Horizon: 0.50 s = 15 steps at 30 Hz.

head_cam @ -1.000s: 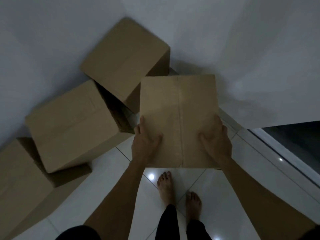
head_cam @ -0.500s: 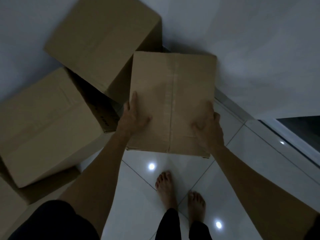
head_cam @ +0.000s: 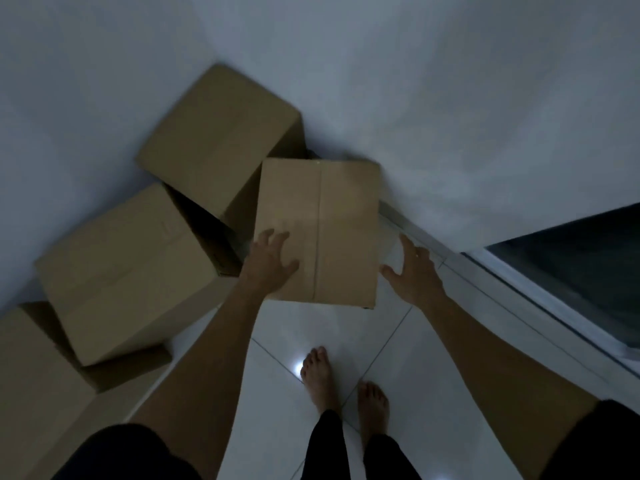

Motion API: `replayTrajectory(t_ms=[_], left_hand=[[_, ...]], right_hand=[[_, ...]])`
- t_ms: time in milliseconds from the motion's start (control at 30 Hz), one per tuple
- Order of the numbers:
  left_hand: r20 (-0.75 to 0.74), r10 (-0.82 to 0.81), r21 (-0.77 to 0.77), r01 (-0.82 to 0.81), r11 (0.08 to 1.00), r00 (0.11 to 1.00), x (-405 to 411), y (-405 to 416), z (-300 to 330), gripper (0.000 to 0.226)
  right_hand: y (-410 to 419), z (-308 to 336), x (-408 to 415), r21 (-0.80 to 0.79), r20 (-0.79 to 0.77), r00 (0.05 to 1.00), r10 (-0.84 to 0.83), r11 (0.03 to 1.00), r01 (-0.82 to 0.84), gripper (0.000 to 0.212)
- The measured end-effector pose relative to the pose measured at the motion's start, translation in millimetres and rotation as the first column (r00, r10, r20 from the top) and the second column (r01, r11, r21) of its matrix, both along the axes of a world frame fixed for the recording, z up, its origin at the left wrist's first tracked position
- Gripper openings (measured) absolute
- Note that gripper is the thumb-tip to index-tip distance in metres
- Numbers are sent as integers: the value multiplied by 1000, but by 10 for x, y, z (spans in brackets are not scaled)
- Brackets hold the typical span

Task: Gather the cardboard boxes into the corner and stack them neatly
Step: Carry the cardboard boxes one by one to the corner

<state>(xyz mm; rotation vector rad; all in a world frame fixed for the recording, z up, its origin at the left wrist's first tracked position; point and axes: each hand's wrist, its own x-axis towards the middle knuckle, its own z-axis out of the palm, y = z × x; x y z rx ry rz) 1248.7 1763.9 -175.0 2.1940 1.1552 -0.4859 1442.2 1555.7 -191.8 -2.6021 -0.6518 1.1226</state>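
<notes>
A person's left hand point(head_cam: 272, 263) lies with fingers spread on the top of a cardboard box point(head_cam: 320, 226) at frame centre, beside the dim room corner; the right hand point(head_cam: 414, 273) hovers open, fingers apart, just off its right edge. Three more boxes point(head_cam: 128, 268) run toward the lower left, the last cropped by the frame. Low light blurs whether the centre box rests on the tiled floor point(head_cam: 398, 344).

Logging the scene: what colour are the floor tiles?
Glossy white floor tiles with thin dark grout lines, seen in the head view.
</notes>
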Motion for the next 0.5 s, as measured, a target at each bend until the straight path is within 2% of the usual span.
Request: replayTrajectory(t_ms=[300, 500], left_hand=[[59, -222, 97, 215, 972, 973, -48, -1029, 2367, 58], [125, -478, 114, 466, 878, 870, 90, -2170, 3178, 57]], right_hand=[[-1441, 2246, 66, 110, 54, 989, -137, 985, 130, 84], [-2604, 3044, -381, 167, 153, 947, -282, 952, 257, 85]])
